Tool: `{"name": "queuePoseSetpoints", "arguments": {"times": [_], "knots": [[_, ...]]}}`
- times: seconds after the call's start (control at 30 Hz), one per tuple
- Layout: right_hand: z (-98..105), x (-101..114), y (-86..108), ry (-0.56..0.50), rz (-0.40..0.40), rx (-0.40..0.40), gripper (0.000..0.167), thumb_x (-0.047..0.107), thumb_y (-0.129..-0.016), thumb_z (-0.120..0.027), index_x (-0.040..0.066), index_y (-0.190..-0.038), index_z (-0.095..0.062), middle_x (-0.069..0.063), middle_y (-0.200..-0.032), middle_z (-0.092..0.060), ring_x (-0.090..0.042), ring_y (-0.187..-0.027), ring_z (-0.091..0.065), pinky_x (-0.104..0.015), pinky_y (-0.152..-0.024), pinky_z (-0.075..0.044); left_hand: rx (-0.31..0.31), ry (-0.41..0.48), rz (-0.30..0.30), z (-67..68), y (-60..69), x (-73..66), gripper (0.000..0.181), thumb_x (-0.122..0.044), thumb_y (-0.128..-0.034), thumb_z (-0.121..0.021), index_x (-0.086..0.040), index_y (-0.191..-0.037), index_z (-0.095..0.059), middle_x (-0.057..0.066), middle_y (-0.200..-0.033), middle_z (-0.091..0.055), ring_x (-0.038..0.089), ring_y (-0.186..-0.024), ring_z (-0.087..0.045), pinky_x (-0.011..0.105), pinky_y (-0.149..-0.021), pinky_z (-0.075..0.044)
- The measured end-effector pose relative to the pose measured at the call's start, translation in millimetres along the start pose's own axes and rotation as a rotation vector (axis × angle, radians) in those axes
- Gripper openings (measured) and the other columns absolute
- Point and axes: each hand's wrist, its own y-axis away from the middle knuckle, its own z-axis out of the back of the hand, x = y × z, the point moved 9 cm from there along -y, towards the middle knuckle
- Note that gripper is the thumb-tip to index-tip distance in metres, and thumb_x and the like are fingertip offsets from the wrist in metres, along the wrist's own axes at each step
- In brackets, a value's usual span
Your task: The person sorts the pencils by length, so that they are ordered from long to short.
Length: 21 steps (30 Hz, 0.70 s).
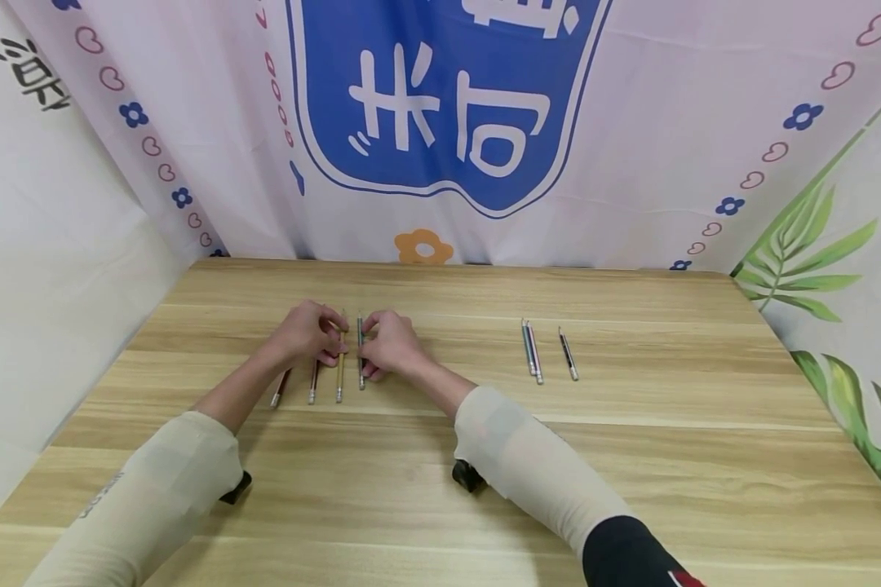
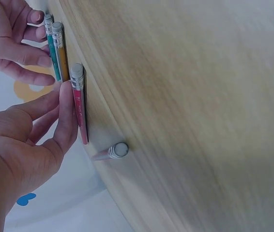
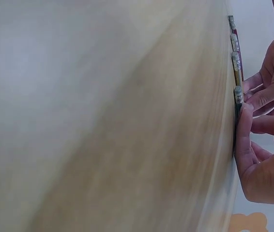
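Note:
Four pencils lie side by side on the wooden table, eraser ends toward me. My left hand (image 1: 312, 333) has its thumb and fingertips on the yellow pencil (image 1: 340, 383). Just right of it, my right hand (image 1: 395, 346) holds the dark green pencil (image 1: 362, 377) between thumb and fingers. Left of the yellow one lies a dark red pencil (image 1: 313, 385), partly covered by the left hand. Farther left, another red pencil (image 1: 279, 393) lies slanted, its upper part hidden by the wrist. The left wrist view shows the green (image 2: 54, 60) and yellow pencils' erasers close together.
On the right of the wooden table (image 1: 631, 456), a bluish pencil (image 1: 527, 346) and a pinkish pencil (image 1: 535, 359) lie touching. A black patterned pencil (image 1: 568, 355) lies apart, beside them. A printed curtain (image 1: 631, 163) hangs behind the table's far edge.

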Motion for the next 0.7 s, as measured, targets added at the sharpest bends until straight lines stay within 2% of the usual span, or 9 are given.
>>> {"name": "queuePoseSetpoints", "arguments": {"times": [0.33,0.7], "knots": [[4.2,-0.8,5.2,0.011,-0.008,0.002,0.036,-0.003,-0.094,-0.070,-0.002,-0.129,-0.060,-0.018,-0.068,-0.070,-0.020,-0.049,-0.065,-0.033,-0.048,-0.063,0.002,0.000,0.000,-0.9,0.3,-1.9,0.035,0.016,-0.0914,-0.067,0.021,-0.125,-0.056,0.018,-0.088,-0.059,0.018,-0.067,-0.067,0.031,-0.064,-0.067],[24.5,-1.9,15.1,0.016,0.021,-0.007,0.040,-0.002,-0.093,-0.074,-0.003,-0.131,-0.060,-0.019,-0.080,-0.074,-0.023,-0.054,-0.067,-0.034,-0.050,-0.064,-0.007,-0.007,-0.021,1.5,1.5,-9.2,0.037,0.018,-0.0913,-0.064,0.022,-0.127,-0.055,0.019,-0.087,-0.061,0.020,-0.064,-0.069,0.032,-0.063,-0.067]]}}
